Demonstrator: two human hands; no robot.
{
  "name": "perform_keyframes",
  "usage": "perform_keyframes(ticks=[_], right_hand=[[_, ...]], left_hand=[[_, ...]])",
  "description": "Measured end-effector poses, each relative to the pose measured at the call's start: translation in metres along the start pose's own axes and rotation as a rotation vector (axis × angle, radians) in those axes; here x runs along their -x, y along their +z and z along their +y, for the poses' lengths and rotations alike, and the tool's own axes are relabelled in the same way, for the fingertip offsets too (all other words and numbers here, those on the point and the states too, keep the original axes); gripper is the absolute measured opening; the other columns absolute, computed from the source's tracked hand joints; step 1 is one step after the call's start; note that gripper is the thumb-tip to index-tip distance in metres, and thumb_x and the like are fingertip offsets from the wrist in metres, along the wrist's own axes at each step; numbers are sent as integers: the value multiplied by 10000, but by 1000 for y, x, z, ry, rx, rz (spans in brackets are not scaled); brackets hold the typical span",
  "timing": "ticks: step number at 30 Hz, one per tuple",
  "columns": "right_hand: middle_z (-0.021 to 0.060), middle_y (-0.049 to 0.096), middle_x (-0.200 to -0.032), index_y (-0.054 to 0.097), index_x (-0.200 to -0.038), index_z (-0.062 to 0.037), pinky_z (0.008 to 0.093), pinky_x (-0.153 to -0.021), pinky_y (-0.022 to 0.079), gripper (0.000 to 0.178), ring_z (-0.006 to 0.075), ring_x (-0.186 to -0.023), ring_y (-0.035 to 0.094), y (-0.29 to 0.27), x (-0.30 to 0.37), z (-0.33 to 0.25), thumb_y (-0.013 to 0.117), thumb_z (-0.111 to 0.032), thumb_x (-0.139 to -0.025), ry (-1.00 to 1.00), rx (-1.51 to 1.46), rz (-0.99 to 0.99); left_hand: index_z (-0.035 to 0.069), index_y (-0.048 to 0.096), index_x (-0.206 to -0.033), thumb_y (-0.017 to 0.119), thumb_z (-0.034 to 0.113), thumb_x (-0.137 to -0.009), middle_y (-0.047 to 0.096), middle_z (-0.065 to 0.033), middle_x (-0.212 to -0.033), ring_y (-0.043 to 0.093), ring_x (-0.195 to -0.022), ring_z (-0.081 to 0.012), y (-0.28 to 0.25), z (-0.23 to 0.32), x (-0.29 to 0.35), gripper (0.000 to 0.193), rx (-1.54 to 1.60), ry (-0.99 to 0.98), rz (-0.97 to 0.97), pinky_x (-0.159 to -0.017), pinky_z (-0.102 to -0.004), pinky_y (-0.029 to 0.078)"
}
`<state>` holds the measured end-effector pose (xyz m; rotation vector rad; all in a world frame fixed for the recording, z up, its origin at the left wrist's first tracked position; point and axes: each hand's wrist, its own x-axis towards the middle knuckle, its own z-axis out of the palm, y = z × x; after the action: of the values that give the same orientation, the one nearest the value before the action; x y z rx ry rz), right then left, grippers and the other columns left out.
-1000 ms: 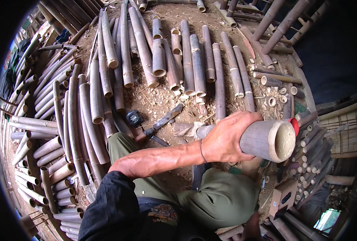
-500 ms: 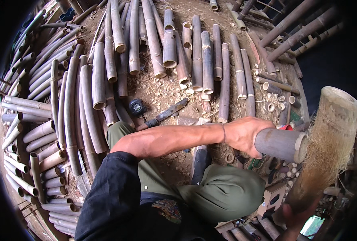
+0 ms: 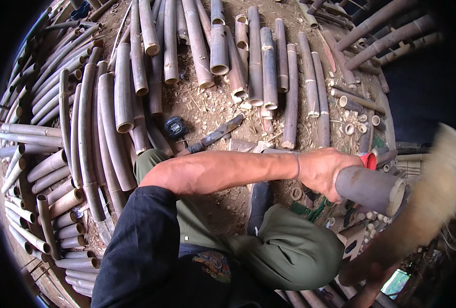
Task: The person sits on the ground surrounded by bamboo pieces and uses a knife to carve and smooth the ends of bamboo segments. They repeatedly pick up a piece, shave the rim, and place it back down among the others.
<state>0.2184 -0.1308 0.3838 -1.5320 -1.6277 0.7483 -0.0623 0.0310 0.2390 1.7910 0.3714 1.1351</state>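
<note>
My left arm stretches across my lap to the right, and the left hand (image 3: 321, 172) is wrapped round the near end of a short grey-brown bamboo tube (image 3: 366, 188). The tube's pale cut end points right. Beyond that end, a thick bamboo club (image 3: 435, 187) with a pale, frayed head is smeared by motion, a little apart from the tube. My right hand (image 3: 374, 280), dark and blurred at the lower right, is closed round the club's lower part. A red thing (image 3: 369, 161), partly hidden, shows just behind the left hand.
Bamboo poles (image 3: 89, 128) lie stacked on the left, with more tubes (image 3: 269, 66) in rows ahead. A broad knife (image 3: 220, 132) and a black tape measure (image 3: 175, 127) lie among wood chips. A cardboard box (image 3: 352, 240) stands beside my right knee.
The club's head has swung away to the right from the tube's end and is now blurred. My left hand and the tube have shifted slightly right in view.
</note>
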Motion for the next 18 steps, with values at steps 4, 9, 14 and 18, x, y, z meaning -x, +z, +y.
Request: perform_keyframes(ticks=[4,9,14,18], right_hand=[[224,525,-1244,336,-1417,-20,434,-836,533,908,311,-1021,597,-18,11,46,750,-495,-762,88,-360,-24],[194,511,-1284,350,-1414,-15,443,-918,494,860,316,-1098,561,14,13,178,746,-452,-787,254,-989,128],[157,536,-1272,407,-1381,-16,417,-932,481,774,293,-1098,566,114,43,310,733,-431,-814,422,-148,-136],[127,556,-1262,453,-1354,-17,396,-943,471,706,274,-1098,570,147,89,412,723,-414,-836,23,485,-597]], left_hand=[[73,532,-1226,858,243,-577,625,-165,-1130,624,-1045,-360,0,1,6,745,-88,-22,70,-891,-432,516],[31,506,-1251,829,220,-546,586,-161,-1135,590,-1058,-351,47,7,16,799,-436,32,476,-922,-437,481],[-18,493,-1225,823,223,-541,550,-146,-983,577,-902,-325,81,40,1,797,-463,86,350,-801,-383,489],[-40,373,-1254,810,279,-710,647,-257,-908,682,-771,-417,15,33,-22,768,-201,-581,488,-669,-454,576]])
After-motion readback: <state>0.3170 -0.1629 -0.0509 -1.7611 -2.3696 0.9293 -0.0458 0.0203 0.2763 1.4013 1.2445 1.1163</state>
